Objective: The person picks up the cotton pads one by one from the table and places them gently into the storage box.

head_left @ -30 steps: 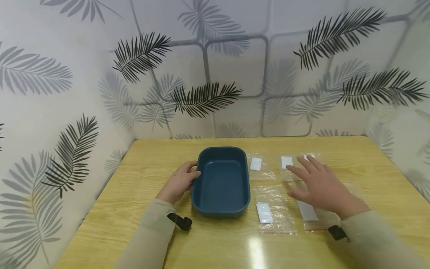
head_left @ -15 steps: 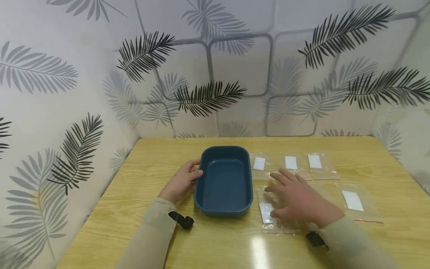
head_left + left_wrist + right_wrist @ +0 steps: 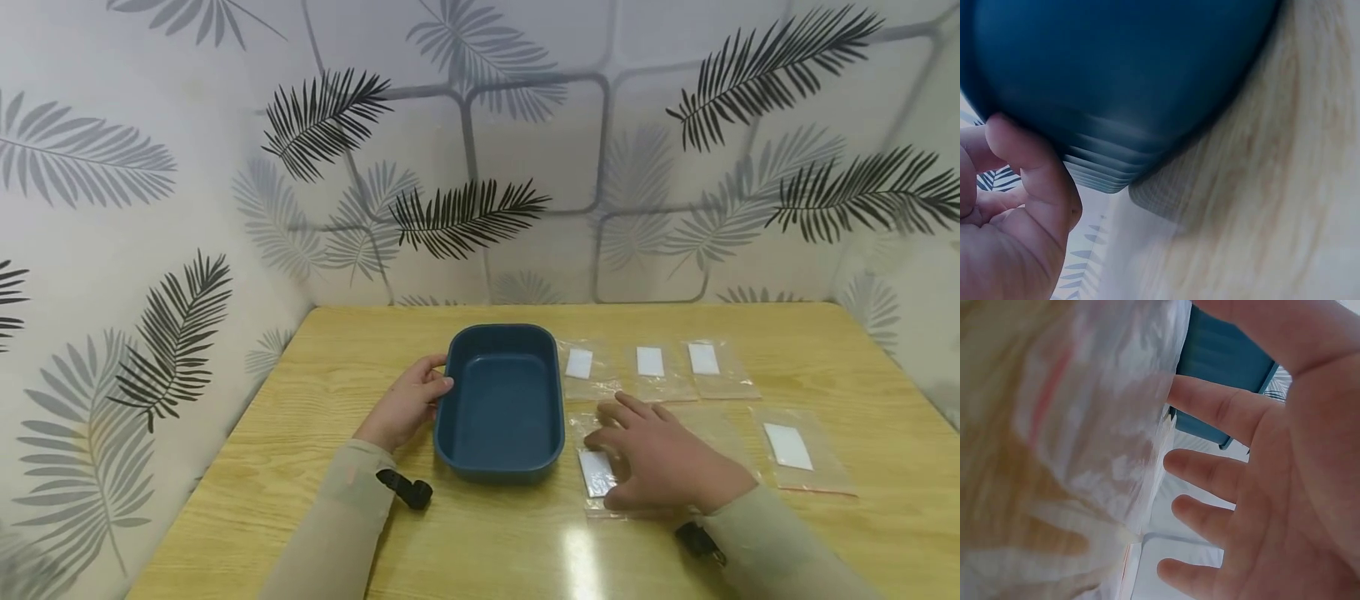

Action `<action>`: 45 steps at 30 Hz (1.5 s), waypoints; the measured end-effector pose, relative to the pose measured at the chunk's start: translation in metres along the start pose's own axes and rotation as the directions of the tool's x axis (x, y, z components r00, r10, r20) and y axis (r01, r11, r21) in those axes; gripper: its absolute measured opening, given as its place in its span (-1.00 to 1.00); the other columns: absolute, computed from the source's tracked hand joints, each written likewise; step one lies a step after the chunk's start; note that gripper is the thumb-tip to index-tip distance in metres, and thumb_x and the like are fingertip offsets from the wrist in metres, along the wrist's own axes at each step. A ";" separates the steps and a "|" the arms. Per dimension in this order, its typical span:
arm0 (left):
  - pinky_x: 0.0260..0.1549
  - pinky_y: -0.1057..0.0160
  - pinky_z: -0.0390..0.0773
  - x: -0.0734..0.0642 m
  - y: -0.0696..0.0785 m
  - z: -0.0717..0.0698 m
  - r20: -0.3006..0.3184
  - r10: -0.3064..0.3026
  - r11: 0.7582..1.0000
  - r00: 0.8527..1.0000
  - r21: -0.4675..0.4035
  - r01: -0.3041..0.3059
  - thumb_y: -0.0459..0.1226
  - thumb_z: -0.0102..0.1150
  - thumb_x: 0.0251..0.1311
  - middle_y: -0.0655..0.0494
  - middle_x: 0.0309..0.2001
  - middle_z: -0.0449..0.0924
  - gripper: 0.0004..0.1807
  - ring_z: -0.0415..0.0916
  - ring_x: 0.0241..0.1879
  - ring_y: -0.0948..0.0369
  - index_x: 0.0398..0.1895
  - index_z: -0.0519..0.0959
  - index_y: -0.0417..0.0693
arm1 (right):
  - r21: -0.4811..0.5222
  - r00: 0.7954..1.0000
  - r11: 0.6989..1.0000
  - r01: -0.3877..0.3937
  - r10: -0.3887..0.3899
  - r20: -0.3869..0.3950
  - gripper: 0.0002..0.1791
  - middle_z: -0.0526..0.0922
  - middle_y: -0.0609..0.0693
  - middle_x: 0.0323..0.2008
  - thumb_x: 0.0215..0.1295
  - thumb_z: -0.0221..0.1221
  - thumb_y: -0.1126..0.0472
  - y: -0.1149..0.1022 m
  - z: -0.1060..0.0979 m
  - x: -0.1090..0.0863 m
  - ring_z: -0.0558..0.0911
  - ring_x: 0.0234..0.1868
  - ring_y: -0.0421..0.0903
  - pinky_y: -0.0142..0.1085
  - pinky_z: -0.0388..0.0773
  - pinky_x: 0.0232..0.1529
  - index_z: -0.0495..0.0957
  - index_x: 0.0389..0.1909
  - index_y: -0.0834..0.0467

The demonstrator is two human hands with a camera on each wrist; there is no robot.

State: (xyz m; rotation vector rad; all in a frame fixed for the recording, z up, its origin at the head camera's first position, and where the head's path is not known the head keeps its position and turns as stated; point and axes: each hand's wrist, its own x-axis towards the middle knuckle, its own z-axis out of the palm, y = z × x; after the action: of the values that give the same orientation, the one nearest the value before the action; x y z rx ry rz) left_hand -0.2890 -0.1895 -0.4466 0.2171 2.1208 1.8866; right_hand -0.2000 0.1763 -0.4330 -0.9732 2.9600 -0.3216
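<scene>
The left hand (image 3: 405,404) grips the left side of a deep blue rectangular bin (image 3: 498,477), its thumb (image 3: 1029,162) at the rim. That bin stands on the table and looks bare inside. Over a clear zip bag (image 3: 587,429) with a white card (image 3: 597,475) in it hovers the right hand (image 3: 663,454), fingers spread and loosely bent. Seen from the right wrist, the fingers are apart and the bag (image 3: 1104,412) with its red strip lies close to them; whether they touch cannot be told. Another clear bag (image 3: 723,423) is partly hidden beneath the right hand.
Along the back right lie more zip bags with white cards: one near the bin (image 3: 600,385), one in the middle (image 3: 675,386), one beyond (image 3: 731,379). A further bag (image 3: 821,442) lies at the right. The wooden table (image 3: 300,467) meets a leaf-patterned wall (image 3: 525,150).
The right hand has moved left and lower, from above the right-hand bags to the bag beside the bin. The left hand keeps its grip on the bin.
</scene>
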 end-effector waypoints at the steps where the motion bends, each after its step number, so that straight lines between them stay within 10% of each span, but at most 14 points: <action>1: -0.38 0.26 0.43 0.000 0.000 0.000 -0.001 0.001 1.000 1.000 0.002 -0.001 -0.29 -0.01 0.54 -0.08 -0.09 0.42 -0.47 0.44 -0.29 0.14 0.51 0.21 -0.09 | 0.000 1.000 1.000 0.003 -0.003 0.001 -0.26 0.38 0.18 0.39 -0.17 0.50 -0.17 0.000 0.000 0.001 0.18 0.46 0.34 0.39 0.14 0.29 0.65 0.14 -0.06; 45: -0.27 0.19 0.52 -0.002 0.001 0.001 -0.006 -0.009 1.000 1.000 0.016 0.009 -0.27 -0.05 0.57 -0.19 0.02 0.43 -0.49 0.49 -0.20 0.09 0.51 0.21 -0.03 | -0.045 1.000 0.999 0.014 -0.015 -0.014 -0.37 0.51 0.07 0.24 -0.12 0.44 -0.14 -0.004 0.003 0.005 0.32 0.40 0.22 0.23 0.27 0.30 0.65 -0.01 0.09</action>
State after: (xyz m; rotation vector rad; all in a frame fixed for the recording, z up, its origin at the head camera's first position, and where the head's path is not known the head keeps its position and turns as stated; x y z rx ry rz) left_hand -0.2871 -0.1890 -0.4453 0.2052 2.1377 1.8677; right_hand -0.2012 0.1699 -0.4351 -1.0021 2.9869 -0.2639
